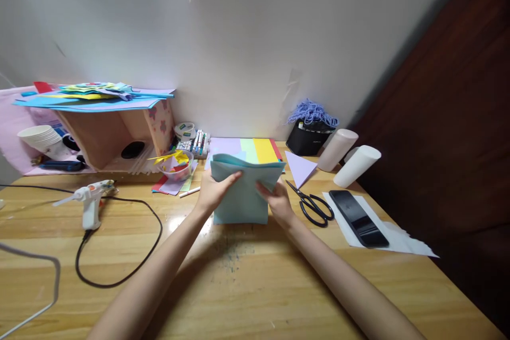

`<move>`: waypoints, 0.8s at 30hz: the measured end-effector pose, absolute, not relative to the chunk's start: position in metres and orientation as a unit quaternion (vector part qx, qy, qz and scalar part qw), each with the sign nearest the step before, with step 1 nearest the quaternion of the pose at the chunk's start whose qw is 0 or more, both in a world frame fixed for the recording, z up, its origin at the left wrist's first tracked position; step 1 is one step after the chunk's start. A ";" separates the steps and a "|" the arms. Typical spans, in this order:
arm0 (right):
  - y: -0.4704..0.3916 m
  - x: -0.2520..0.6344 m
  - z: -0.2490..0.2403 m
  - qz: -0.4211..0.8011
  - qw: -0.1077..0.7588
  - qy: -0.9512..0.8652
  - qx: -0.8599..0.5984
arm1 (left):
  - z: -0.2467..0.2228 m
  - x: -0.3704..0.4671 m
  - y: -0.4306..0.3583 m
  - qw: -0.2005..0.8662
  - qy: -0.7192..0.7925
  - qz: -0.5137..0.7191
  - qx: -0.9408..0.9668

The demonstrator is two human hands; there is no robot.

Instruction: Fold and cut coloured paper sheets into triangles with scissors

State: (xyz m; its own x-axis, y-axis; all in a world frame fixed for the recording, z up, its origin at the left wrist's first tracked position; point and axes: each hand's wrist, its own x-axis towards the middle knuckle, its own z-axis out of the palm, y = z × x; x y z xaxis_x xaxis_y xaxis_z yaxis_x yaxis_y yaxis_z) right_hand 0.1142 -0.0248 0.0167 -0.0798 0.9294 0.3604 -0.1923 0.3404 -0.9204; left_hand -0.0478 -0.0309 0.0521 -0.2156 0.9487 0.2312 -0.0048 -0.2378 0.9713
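A folded light blue sheet of paper point(243, 202) stands upright between my hands, its lower edge at the tabletop. My left hand point(215, 188) grips its left side, thumb flat on the near face and fingers hidden behind. On the right side, my right hand point(278, 202) holds it the same way. The top edges of the layers part slightly and look wavy. Behind it lie coloured sheets point(265, 150) in purple, green, yellow and red. Black-handled scissors point(313, 207) rest just right of my right hand, below a purple paper triangle point(299, 168).
At left, a white glue gun point(92, 204) trails a looped black cord. A bowl of paper scraps point(178, 167) stands near an open pink box point(115, 138). To the right are a phone point(358, 218) on white paper, two white rolls point(357, 166) and a black holder with blue yarn point(308, 137).
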 end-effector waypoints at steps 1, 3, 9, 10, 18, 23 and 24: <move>-0.027 0.115 0.014 0.469 0.589 -0.560 -0.345 | 0.051 -0.046 -0.032 0.393 0.480 0.611 0.492; -0.030 0.117 0.010 0.462 0.580 -0.554 -0.380 | 0.051 -0.043 -0.032 0.399 0.480 0.617 0.480; -0.029 0.141 0.004 0.523 0.422 -0.613 -0.415 | 0.055 -0.048 -0.031 0.350 0.497 0.698 0.379; -0.029 0.147 0.004 0.535 0.399 -0.616 -0.419 | 0.053 -0.052 -0.031 0.344 0.507 0.698 0.371; -0.013 0.191 0.002 0.483 0.411 -0.575 -0.516 | 0.010 -0.110 -0.049 0.467 0.593 0.353 0.552; -0.019 0.184 -0.016 0.648 0.356 -0.442 -0.508 | -0.012 -0.112 -0.062 0.510 0.603 0.269 0.551; -0.023 0.180 -0.019 0.673 0.335 -0.449 -0.483 | -0.014 -0.109 -0.064 0.506 0.616 0.276 0.536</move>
